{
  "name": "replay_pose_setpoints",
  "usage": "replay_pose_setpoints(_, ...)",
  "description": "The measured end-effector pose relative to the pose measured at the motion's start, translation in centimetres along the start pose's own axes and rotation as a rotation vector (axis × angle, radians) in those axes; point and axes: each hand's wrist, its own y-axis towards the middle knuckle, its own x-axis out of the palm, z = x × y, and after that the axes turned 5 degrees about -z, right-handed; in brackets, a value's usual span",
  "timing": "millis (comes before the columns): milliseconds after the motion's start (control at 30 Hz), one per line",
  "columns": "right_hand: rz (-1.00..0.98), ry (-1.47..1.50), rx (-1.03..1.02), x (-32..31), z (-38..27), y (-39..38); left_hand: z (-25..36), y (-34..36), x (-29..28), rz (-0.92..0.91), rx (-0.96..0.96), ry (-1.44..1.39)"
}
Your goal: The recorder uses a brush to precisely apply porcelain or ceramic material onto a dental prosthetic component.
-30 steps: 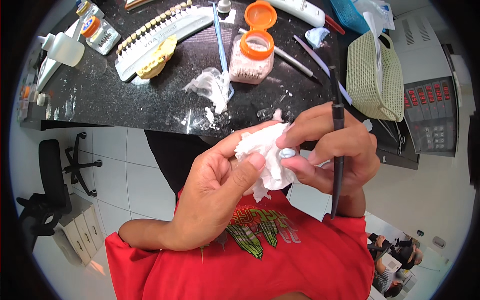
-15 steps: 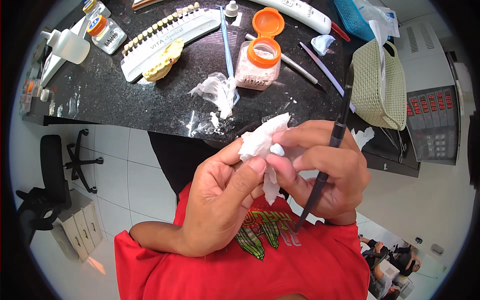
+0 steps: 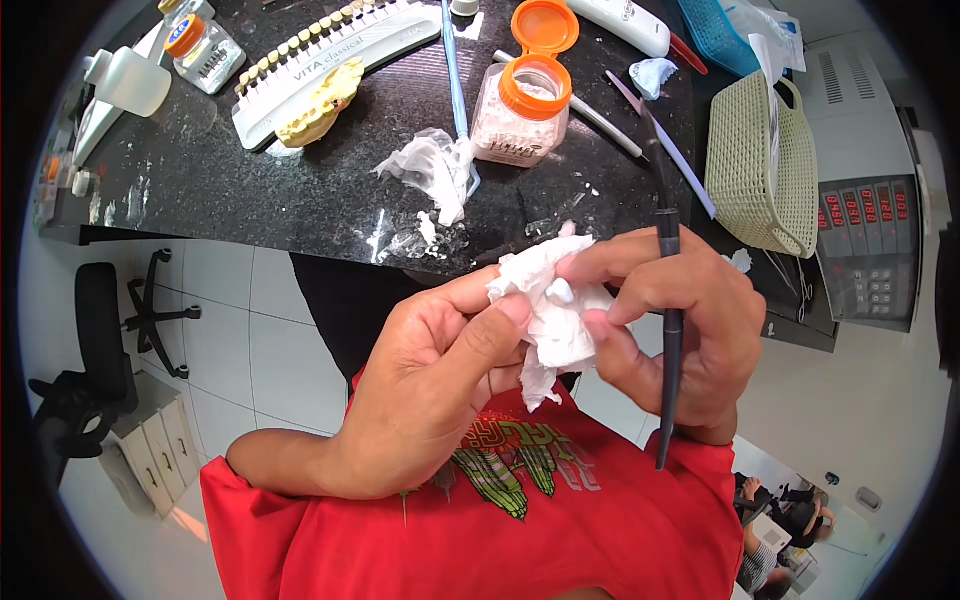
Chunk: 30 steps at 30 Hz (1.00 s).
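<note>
"Head view, and both hands meet just right of center! Left hand point(image 3: 425, 390) angles up from the lower left, thumb pressed down, pinching a crumpled white tissue point(image 3: 562, 340)."

"And the right?"

"Right hand point(image 3: 712, 315) arches in from the right side of the frame, fingers bent, gripping a slim black tool point(image 3: 671, 345) among them. That tool stands nearly upright in the frame, lower end over the red shirt point(image 3: 470, 550)."

"Where's the little pale piece point(image 3: 560, 291)?"

"Lying against the tissue, near mid-frame, between right index finger and thumb. The thumb is clear of it; whether the index fingertip touches, I can't tell."

"Now the surface, quickly!"

"Black speckled bench point(image 3: 300, 195) right across the top, white crumbs scattered near its front edge. Top center, a jar point(image 3: 515, 130) of pinkish powder, orange lid flipped open, with crumpled clear film point(image 3: 435, 175) just to its left. Upper left, a rack of tooth-colored tabs point(image 3: 330, 75), a yellow model point(image 3: 320, 105) against its lower edge. Upper right, a woven basket point(image 3: 755, 160), beside a gray unit point(image 3: 865, 255) glowing with red digits."

"And the room?"

"Pale floor tiles point(image 3: 285, 345) at left, a black chair point(image 3: 100, 320) at the left edge, drawers point(image 3: 155, 460) below it. Lower right, people point(image 3: 770, 545), tiny and distant."
</note>
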Motion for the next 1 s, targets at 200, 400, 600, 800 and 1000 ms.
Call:
replay_pose_setpoints(200,-0.117,0.003,-0.075,-1.1,1.0,0.5,0.3,0.1,-0.4,-0.035,-0.046,0.082)
replay_pose_setpoints(400,-0.246,0.008,-0.099,-2.4,0.9,1.3,0.7,0.1,-1.5,-0.117,-0.075,0.081)
replay_pose_setpoints(600,-0.272,0.135,-0.156,-2.6,1.3,1.5,0.7,0.1,-0.6,-0.044,-0.103,0.037)
replay_pose_setpoints(800,-0.362,0.214,-0.219,-3.2,1.4,1.8,1.2,0.0,-0.8,-0.058,-0.165,0.117)
replay_pose_setpoints(1000,-0.380,0.276,-0.232,-2.7,1.9,1.3,0.9,0.0,-1.0,-0.075,-0.146,0.108)
